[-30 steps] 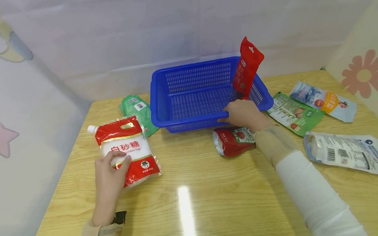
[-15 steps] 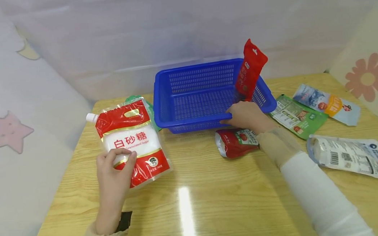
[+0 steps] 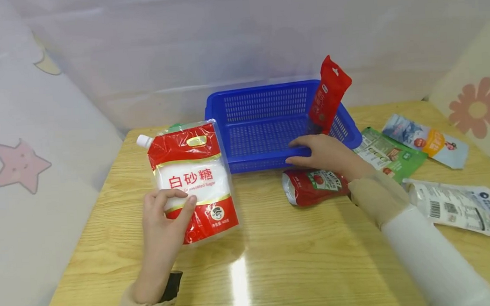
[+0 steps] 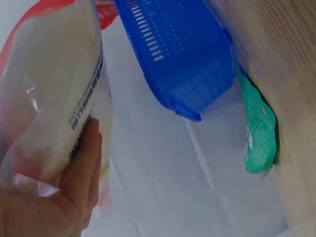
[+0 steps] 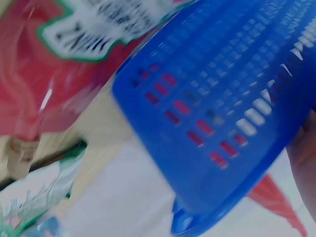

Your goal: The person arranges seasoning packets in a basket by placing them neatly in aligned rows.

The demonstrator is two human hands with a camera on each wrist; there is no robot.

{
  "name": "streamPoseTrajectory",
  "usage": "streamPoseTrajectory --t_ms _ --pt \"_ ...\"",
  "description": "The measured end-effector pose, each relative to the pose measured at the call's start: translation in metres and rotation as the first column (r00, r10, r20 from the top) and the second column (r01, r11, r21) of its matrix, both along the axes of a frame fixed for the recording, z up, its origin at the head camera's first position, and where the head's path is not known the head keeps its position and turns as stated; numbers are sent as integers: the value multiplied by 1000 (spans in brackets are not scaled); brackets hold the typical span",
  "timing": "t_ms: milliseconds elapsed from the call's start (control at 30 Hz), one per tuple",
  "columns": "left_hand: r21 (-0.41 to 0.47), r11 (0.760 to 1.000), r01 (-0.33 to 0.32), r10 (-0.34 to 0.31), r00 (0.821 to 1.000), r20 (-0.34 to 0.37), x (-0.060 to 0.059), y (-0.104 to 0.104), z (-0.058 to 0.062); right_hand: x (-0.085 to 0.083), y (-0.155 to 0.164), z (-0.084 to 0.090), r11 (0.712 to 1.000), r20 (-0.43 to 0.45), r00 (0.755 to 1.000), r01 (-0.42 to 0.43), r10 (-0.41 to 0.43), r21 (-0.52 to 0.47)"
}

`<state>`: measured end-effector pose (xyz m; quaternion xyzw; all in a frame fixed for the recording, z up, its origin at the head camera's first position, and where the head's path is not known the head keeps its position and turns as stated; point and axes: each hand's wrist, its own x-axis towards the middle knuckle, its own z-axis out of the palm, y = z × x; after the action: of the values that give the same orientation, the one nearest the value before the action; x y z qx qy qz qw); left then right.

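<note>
My left hand pinches the lower left side of a red and white pouch of granulated sugar with a white cap. The pouch is raised upright before the left end of a blue plastic basket. In the left wrist view, fingers lie along the back of the pouch. At the basket's front rim my right hand has its thumb outside and its fingers over the inner side. Inside the basket, a long red packet leans upright at the right end. The right wrist view is blurred.
A red ketchup pouch lies under my right wrist. To the right are a green packet, a blue and orange packet and a white pouch. A green packet lies left of the basket, mostly hidden by the sugar.
My left hand has lifted the sugar pouch off the table and carried it right, now covering most of the green packet. The right hand has stayed at the rim, its thumb and finger slightly wider apart.
</note>
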<state>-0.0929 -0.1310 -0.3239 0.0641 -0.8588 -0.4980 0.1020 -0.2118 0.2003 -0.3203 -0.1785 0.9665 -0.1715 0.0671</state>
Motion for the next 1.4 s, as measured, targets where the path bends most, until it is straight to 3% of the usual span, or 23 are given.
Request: streamPoseTrajectory --t_ms 133,233,367,467,567,767,867,1033,1133,1333,1400 --pt "32 998 45 -45 999 -17 -1 5 -1 16 -13 5 977 -46 998 24 -34 -210" --pt "48 995 88 -86 996 -40 -3 10 -2 30 -27 4 914 -58 995 47 -77 -403" --pt "52 988 143 -139 988 -68 -6 18 -3 43 -43 -1 802 48 995 99 -87 -590" --pt "42 985 170 -167 984 -65 -9 24 -5 47 -47 -9 724 176 984 125 -4 -678" --pt "44 981 191 -189 981 -46 -13 28 -8 49 -46 -20 681 276 955 127 113 -721" --pt "219 943 251 -271 960 66 -19 38 -17 50 -47 -40 655 432 875 196 219 -730" --pt "282 917 284 -321 942 95 -20 43 -22 52 -49 -44 676 485 852 241 195 -696" --pt "315 883 348 -402 907 123 -20 47 -27 55 -49 -46 707 493 856 251 157 -661" --pt "330 869 370 -430 893 132 -21 48 -29 57 -45 -45 705 477 862 229 173 -671" --pt "319 840 440 -482 874 64 -27 47 -31 63 -40 -35 720 436 888 208 146 -663" --pt "331 820 468 -510 859 49 -30 47 -32 66 -39 -31 733 433 892 211 126 -647"
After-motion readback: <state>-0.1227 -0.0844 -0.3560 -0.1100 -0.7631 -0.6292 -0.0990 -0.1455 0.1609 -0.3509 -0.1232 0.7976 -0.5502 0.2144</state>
